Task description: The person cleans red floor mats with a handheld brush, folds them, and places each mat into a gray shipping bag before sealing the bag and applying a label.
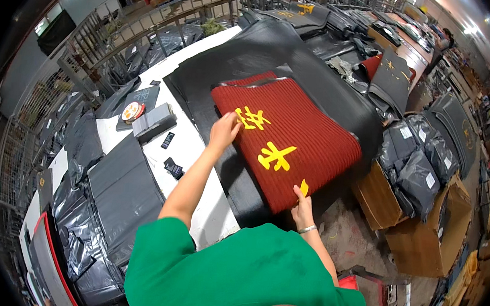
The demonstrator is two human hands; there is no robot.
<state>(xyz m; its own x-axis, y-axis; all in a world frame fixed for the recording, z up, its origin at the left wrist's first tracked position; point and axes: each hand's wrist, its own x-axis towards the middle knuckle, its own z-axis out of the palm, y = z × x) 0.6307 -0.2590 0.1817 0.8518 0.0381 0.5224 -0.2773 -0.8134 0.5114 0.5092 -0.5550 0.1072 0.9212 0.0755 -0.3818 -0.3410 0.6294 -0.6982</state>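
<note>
A dark red ribbed mat (315, 132) with yellow character-shaped pieces lies folded on a stack of black sheet material (341, 97). At its left side, my left hand (224, 130) has its fingers bent together against the upper yellow character (253, 118). Whether anything is pinched there is hidden. A second yellow character (277, 156) lies flat nearer to me. By the mat's near right edge, my right hand (303, 208) is closed with a small yellow piece (304, 187) between thumb and finger. A bracelet circles that wrist.
On the white table (216, 222) to my left are a grey stack of cards (154, 122), a round sticker roll (132, 112), small black tags (173, 167) and black wrapped packages (125, 172). Open cardboard boxes (422, 247) with bagged goods stand right. A metal railing (169, 23) runs behind.
</note>
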